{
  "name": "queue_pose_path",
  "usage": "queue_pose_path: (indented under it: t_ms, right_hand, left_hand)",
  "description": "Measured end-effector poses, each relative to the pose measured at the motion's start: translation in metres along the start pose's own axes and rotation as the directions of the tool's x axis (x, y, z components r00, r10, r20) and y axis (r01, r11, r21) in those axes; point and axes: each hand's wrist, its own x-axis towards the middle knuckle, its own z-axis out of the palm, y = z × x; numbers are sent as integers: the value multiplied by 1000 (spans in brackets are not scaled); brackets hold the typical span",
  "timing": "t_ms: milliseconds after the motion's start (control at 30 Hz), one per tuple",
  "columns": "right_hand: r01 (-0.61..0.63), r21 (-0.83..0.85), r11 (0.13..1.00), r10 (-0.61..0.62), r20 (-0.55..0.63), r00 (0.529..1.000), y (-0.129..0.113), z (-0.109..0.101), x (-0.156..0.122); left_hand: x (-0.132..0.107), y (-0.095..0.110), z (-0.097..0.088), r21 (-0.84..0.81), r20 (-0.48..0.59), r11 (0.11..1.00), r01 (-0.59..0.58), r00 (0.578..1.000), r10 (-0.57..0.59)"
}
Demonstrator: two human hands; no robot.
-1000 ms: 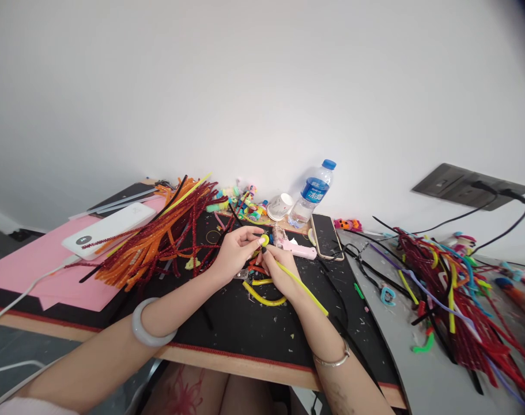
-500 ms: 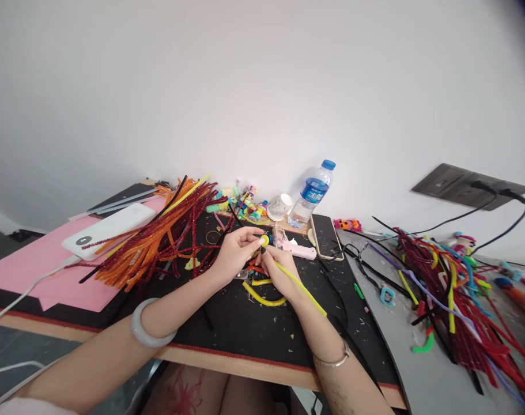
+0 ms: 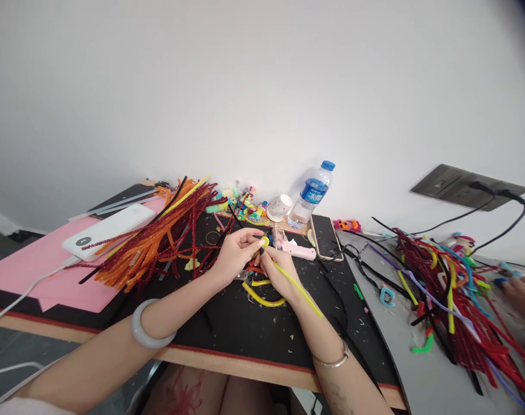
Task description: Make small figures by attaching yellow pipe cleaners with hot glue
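Pinching coil [image 3: 265,241] in left hand [image 3: 236,253], stem [image 3: 299,286] in right hand [image 3: 283,271]; seemingly part wound, with much left loose toward near right.

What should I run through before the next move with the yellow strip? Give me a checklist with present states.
1. Left hand grips the round yellow piece: ok, pinched between its fingers.
2. Right hand steadies the yellow strip: ok, its near end is at the fingertips.
3. Strip's loose end free: ok, it trails over the right wrist.
4. Strip joined to the round piece: cannot tell, the hands hide it.
5. Black mat clear of scraps: not ok, small bits are scattered about.
6. Bottle closed: ok, blue cap on.
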Motion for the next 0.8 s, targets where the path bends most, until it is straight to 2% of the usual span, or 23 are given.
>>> queue_pose_path:
  t_ms: [800]
  right_hand:
    - [90,-68,994,-90,9,996,-1,-2,0]
  left_hand:
    - [0,0,-2,22,7,1000,-11,1000,11]
